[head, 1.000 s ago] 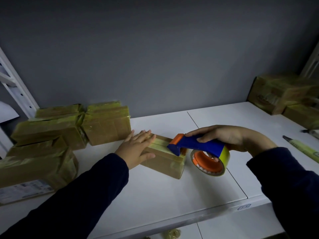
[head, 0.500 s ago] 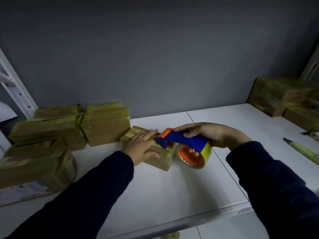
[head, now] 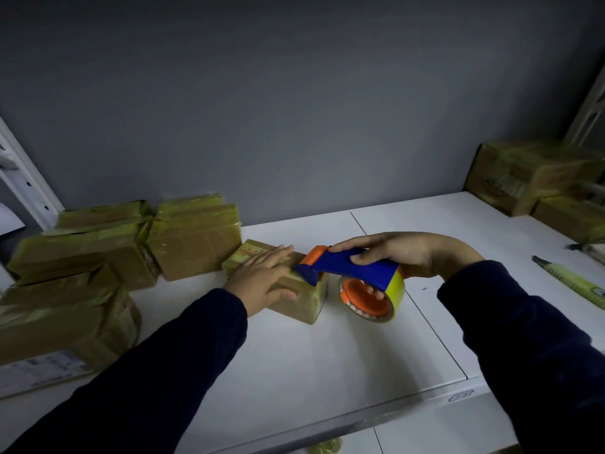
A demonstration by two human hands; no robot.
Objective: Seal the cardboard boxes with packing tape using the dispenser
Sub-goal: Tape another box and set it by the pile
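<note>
Dispenser [head: 352, 270] nudged leftward, right hand [head: 402, 253] gripping it, left hand [head: 265, 280] flat, seemingly pressing box [head: 294, 299].

A parcel-packing room: taped cardboard boxes [head: 98, 257] stacked on a white tabletop [head: 327, 355] against a grey wall [head: 294, 109], more boxes [head: 530, 175] at the tabletop's right end, beside white shelving uprights [head: 29, 188].

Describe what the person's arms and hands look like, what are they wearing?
Both arms are covered by long, dark navy sleeves that end at the wrists. The left hand and right hand are bare, with no gloves. No rings, watch or markings are visible.
</note>
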